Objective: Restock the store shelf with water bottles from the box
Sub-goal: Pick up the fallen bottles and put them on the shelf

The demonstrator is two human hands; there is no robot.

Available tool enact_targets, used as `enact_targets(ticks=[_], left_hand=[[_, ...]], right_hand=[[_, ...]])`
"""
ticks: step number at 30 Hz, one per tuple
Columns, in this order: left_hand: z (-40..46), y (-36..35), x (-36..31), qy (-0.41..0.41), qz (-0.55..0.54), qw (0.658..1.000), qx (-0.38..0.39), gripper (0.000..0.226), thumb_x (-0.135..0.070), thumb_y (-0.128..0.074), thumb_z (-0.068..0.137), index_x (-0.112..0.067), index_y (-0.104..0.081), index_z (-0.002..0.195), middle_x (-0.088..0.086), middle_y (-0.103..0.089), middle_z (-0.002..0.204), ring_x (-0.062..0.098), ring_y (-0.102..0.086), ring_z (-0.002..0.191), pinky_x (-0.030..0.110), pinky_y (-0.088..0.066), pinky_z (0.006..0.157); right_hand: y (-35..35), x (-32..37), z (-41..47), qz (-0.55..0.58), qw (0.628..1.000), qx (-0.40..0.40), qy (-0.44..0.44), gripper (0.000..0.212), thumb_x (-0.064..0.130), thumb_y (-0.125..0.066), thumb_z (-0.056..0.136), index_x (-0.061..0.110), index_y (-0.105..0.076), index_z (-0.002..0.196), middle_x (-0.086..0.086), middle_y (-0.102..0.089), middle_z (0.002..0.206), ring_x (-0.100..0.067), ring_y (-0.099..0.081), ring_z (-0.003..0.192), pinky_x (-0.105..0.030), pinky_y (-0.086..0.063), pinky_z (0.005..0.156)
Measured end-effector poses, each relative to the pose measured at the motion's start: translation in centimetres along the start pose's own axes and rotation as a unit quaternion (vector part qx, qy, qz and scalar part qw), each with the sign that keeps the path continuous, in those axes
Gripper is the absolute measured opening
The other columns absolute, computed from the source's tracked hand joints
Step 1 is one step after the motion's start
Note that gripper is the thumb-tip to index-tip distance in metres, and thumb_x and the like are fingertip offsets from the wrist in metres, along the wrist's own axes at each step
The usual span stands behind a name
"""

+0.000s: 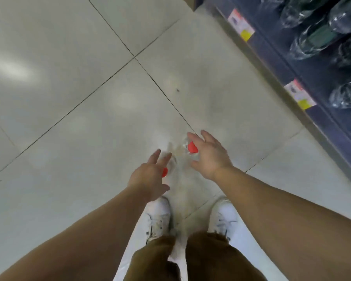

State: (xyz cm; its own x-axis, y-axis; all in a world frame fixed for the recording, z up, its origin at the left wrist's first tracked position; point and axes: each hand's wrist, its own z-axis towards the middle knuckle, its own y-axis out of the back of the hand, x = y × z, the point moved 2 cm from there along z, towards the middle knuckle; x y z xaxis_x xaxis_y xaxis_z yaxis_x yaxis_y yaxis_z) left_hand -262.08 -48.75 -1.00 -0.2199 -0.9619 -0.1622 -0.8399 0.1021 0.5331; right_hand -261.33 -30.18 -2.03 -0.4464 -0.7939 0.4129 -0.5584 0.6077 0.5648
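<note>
Clear plastic, blurred against the pale tiled floor, makes up two water bottles standing just ahead of the person's two white shoes. Each bottle carries one red cap, so two caps are counted: the right cap shows plainly, while the left cap is half hidden. The right bottle stands farther from the shoes than the left bottle, and the two look close together, though blur hides whether they touch.

Over the left bottle the left hand has its fingers spread and fairly straight, around the cap; whether they touch it cannot be told. Over the right bottle the right hand is likewise spread wide, fingers extended past the cap, gripping nothing that can be seen.

Right of the bottles and well apart from them runs a dark store shelf bearing two price tags and several wrapped dark bottles, too blurred to count. The left shoe and right shoe sit below brown trousers.
</note>
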Motion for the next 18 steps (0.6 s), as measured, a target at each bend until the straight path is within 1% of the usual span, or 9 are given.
enact_targets(ticks=[1,3,4,6,7,9,11,15,18], left_hand=[[0.7,-0.8,0.0,-0.008,-0.01,1.0,-0.002,0.089,-0.033,-0.07,0.084,-0.04,-0.013,0.152,-0.009,-0.005,0.164,0.029,-0.05,0.129,0.039,-0.045,0.101],[1.6,-1.7,0.0,-0.018,-0.023,0.998,-0.053,0.067,-0.028,-0.062,0.089,-0.036,-0.03,0.147,-0.011,-0.022,0.161,0.027,-0.054,0.124,0.035,-0.046,0.097],[1.8,-1.7,0.0,-0.02,-0.025,0.996,-0.084,0.056,-0.027,-0.059,0.091,-0.032,-0.039,0.143,-0.011,-0.032,0.156,0.028,-0.057,0.121,0.033,-0.047,0.093],[1.3,-1.1,-0.2,-0.014,-0.028,0.993,-0.113,0.043,-0.027,-0.056,0.092,-0.025,-0.047,0.134,-0.005,-0.051,0.142,0.03,-0.061,0.11,0.034,-0.049,0.085],[0.8,-0.5,-0.5,-0.01,-0.028,0.992,-0.12,0.04,-0.028,-0.056,0.093,-0.024,-0.047,0.132,-0.002,-0.057,0.134,0.03,-0.062,0.106,0.034,-0.05,0.082],[-1.1,1.4,-1.6,-0.009,-0.018,0.992,-0.121,0.042,-0.03,-0.056,0.094,-0.024,-0.045,0.134,-0.002,-0.06,0.127,0.03,-0.063,0.104,0.032,-0.048,0.08],[-4.1,4.0,-3.5,-0.02,-0.004,0.993,-0.116,0.045,-0.032,-0.056,0.094,-0.024,-0.043,0.137,-0.002,-0.062,0.123,0.028,-0.063,0.104,0.029,-0.045,0.078],[-12.2,10.7,-9.1,-0.071,0.037,0.99,-0.118,0.047,-0.037,-0.058,0.091,-0.023,-0.04,0.133,0.001,-0.066,0.113,0.03,-0.064,0.1,0.032,-0.049,0.078],[-20.0,16.7,-13.9,-0.115,0.034,0.987,-0.109,0.045,-0.04,-0.064,0.086,-0.022,-0.047,0.123,0.002,-0.068,0.106,0.03,-0.064,0.099,0.032,-0.049,0.078]], right_hand=[[-0.6,-0.3,0.9,0.024,1.0,-0.005,0.003,0.067,0.025,-0.065,0.086,0.04,-0.035,0.144,-0.001,-0.021,0.159,-0.023,-0.032,0.141,-0.033,-0.032,0.112],[-1.2,-0.8,2.1,0.069,0.997,-0.03,0.02,0.05,0.027,-0.066,0.086,0.033,-0.051,0.133,0.003,-0.044,0.145,-0.023,-0.049,0.127,-0.03,-0.042,0.1],[-1.2,-0.8,2.3,0.08,0.996,-0.039,0.028,0.043,0.028,-0.067,0.086,0.03,-0.055,0.128,0.004,-0.054,0.134,-0.022,-0.055,0.119,-0.029,-0.044,0.094],[-0.7,-0.8,1.6,0.099,0.994,-0.05,0.022,0.037,0.031,-0.066,0.088,0.029,-0.057,0.124,0.004,-0.063,0.121,-0.021,-0.058,0.109,-0.025,-0.042,0.084],[0.0,-0.8,0.7,0.106,0.993,-0.055,0.012,0.037,0.033,-0.065,0.088,0.029,-0.056,0.124,0.004,-0.064,0.12,-0.021,-0.059,0.108,-0.023,-0.039,0.08],[1.8,-0.5,-2.1,0.11,0.992,-0.063,-0.001,0.041,0.036,-0.063,0.09,0.029,-0.052,0.129,0.002,-0.063,0.121,-0.022,-0.058,0.109,-0.022,-0.036,0.078],[4.1,0.1,-6.0,0.113,0.991,-0.068,-0.012,0.044,0.039,-0.062,0.091,0.029,-0.049,0.131,0.001,-0.063,0.121,-0.023,-0.057,0.109,-0.025,-0.039,0.081],[10.8,1.8,-16.2,0.133,0.986,-0.096,-0.026,0.044,0.04,-0.063,0.09,0.025,-0.05,0.129,0.001,-0.063,0.12,-0.024,-0.058,0.108,-0.028,-0.043,0.085],[16.9,3.2,-25.3,0.185,0.972,-0.136,-0.05,0.046,0.037,-0.067,0.088,0.021,-0.053,0.128,-0.004,-0.062,0.121,-0.024,-0.058,0.109,-0.027,-0.042,0.084]])
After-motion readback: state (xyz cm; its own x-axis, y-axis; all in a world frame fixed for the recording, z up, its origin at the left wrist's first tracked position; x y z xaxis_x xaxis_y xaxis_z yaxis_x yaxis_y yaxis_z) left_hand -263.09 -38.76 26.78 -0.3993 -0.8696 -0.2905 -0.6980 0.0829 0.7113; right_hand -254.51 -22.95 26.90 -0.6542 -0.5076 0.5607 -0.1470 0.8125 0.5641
